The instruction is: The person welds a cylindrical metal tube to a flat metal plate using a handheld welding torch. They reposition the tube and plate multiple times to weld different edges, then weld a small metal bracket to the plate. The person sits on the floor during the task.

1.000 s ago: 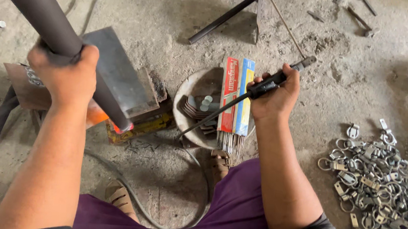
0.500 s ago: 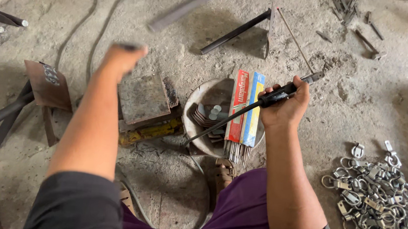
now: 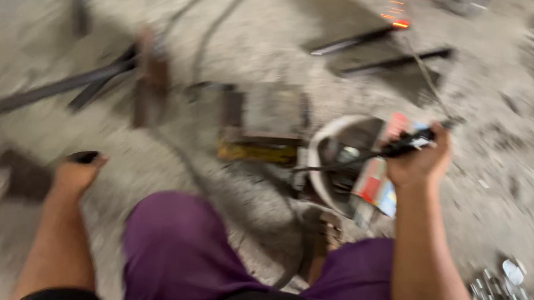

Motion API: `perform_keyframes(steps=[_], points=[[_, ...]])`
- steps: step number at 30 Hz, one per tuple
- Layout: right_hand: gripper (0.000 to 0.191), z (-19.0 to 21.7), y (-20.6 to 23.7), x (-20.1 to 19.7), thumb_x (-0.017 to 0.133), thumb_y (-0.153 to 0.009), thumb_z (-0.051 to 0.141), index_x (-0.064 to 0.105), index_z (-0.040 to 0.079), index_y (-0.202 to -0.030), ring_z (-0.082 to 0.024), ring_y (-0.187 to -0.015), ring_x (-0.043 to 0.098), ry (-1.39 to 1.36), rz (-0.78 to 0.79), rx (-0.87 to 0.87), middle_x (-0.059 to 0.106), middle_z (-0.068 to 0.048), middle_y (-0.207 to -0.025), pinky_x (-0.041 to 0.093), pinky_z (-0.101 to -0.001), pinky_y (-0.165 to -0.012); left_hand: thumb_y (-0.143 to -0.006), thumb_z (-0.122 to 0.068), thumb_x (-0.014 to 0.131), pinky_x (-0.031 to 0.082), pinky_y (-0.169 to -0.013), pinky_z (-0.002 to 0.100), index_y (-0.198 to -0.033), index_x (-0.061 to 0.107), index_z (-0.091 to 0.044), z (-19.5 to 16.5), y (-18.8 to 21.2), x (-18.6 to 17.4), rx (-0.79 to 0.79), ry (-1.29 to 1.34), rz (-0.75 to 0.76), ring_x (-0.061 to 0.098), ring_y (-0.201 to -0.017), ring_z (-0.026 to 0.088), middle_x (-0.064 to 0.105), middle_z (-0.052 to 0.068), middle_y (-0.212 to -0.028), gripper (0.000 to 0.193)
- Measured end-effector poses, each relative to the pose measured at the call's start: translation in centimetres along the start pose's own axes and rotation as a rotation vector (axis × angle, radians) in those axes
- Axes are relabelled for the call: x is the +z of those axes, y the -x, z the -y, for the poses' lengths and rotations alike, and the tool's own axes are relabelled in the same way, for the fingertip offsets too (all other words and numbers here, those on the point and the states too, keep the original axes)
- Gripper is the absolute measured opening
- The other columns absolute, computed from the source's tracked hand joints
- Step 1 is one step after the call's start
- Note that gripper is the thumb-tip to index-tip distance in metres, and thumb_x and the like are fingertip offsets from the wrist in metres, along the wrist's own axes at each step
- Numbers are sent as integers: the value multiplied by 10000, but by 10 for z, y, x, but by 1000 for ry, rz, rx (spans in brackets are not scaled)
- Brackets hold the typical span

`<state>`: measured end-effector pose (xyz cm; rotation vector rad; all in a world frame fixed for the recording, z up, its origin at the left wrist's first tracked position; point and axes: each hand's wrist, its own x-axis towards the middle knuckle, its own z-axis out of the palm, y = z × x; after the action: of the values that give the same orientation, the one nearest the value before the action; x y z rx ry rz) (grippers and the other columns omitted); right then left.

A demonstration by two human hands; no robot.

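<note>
A blurred view looks down from a person's head at a dusty concrete floor (image 3: 172,162), with purple-clad knees (image 3: 178,250) at the near edge. The right hand (image 3: 418,159) is clamped around a black-handled welding electrode holder (image 3: 410,141), from which a thin grey rod (image 3: 427,80) runs up and away toward the far right. The holder sits just above a round pale metal bowl (image 3: 319,166) holding small dark parts (too smeared to identify). A red, blue and yellow carton (image 3: 374,186) lies across the bowl's right rim, touching it. Left of the bowl stands a dark square steel block (image 3: 269,112) on a yellow base (image 3: 257,152).

The left hand (image 3: 76,174) is low at the near left, fingers curled around the end of a dark cylindrical object (image 3: 83,155); how firmly it grips cannot be told from the blur. Long dark steel bars (image 3: 65,86) lie on the floor at the far left, two more dark strips (image 3: 380,51) at the far right, with orange sparks or glow (image 3: 396,21) beyond them. A heap of small shiny metal rings (image 3: 513,299) sits at the near right.

The step in hand appears to be setting up for a weld: holder ready, workpiece being fetched. The next move likely calls for bringing the dark piece to the block and steadying it before the rod comes near.
</note>
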<state>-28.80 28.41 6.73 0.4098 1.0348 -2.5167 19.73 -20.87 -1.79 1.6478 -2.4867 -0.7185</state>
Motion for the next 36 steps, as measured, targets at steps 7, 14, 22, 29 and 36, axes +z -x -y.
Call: perform_keyframes(steps=[7, 14, 22, 29, 36], points=[[405, -134, -9, 5, 683, -990, 448, 558, 65, -1022, -304, -868, 596, 245, 164, 146, 604, -109, -917, 499, -467, -812, -884, -422, 748, 561, -572, 433, -937, 788, -40, 168, 73, 38, -502, 269, 82, 686, -608, 303, 757, 151, -792, 387], [476, -250, -30, -6, 688, -915, 439, 548, 50, -1152, -279, -984, 568, 435, 268, 256, 579, -126, -1029, 462, -457, -923, -784, -422, 815, 544, -937, 468, -1073, 742, -30, 296, 63, 74, -514, 248, -352, 685, -1065, 388, 736, 205, -1104, 492], [618, -327, -26, 24, 767, -937, 485, 440, 83, -1274, -249, -1020, 546, 616, 120, 88, 541, -126, -1105, 481, -485, -953, -832, -403, 790, 446, -1112, 486, -1538, 416, -109, 363, -50, 7, -573, 255, -414, 468, -1387, 406, 417, 205, -1560, 851], [542, -359, 3, 60, 639, -1045, 498, 410, 80, -1302, -242, -1126, 533, 801, 133, 153, 463, -116, -1216, 458, -540, -1062, -773, -423, 826, 438, -1083, 482, -1547, 296, -83, 373, -118, -2, -615, 254, -295, 418, -1389, 407, 321, 196, -1583, 998], [551, -356, -4, 63, 528, -1066, 486, 352, 44, -1344, -297, -1240, 552, 933, 215, 206, 471, -166, -1271, 406, -614, -1161, -784, -443, 775, 484, -1121, 413, -1491, 506, -76, 369, -101, 38, -529, 501, -447, 560, -1355, 367, 577, 199, -1466, 841]])
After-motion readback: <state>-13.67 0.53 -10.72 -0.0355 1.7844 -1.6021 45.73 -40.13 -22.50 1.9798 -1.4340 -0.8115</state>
